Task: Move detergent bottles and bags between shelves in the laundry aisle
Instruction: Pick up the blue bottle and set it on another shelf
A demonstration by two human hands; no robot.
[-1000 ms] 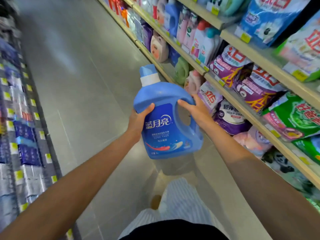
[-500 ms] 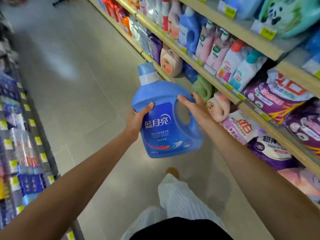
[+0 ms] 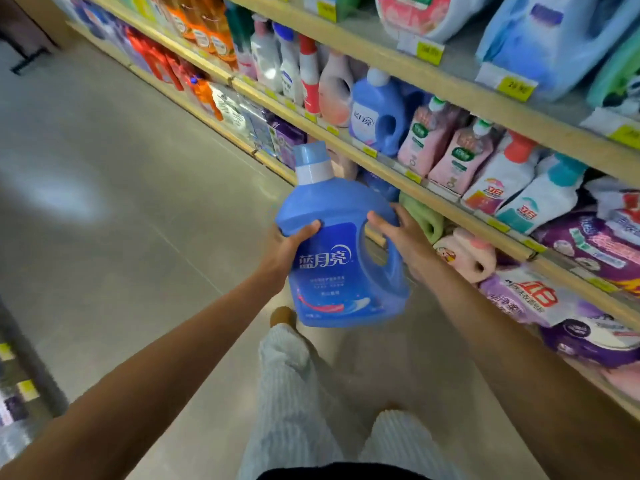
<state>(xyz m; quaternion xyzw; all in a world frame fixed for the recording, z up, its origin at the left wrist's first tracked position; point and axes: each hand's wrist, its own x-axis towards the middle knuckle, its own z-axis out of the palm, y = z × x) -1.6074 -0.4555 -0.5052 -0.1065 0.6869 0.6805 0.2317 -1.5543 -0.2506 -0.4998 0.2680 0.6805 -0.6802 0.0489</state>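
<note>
A big blue detergent bottle [image 3: 341, 258] with a light-blue cap and a dark-blue label hangs upright over the aisle floor, held between both hands. My left hand [image 3: 285, 249] grips its left side with the thumb across the label's top corner. My right hand [image 3: 403, 235] clasps the handle side. A matching blue bottle [image 3: 377, 116] stands on the middle shelf [image 3: 384, 161] just beyond, beside pink refill pouches [image 3: 446, 150]. Purple detergent bags [image 3: 519, 299] lie on the low shelf to the right.
Shelving packed with bottles and bags runs along the right side of the aisle, with yellow price tags [image 3: 429, 51] on the edges. Another rack [image 3: 20, 393] borders the left. Grey tiled floor [image 3: 121, 202] stretches ahead. My striped trouser legs [image 3: 294, 393] are below the bottle.
I have walked forward along the aisle; the shelves have slid past to the right and the matching blue bottle is now close. The grip of both hands on the bottle is unchanged.
</note>
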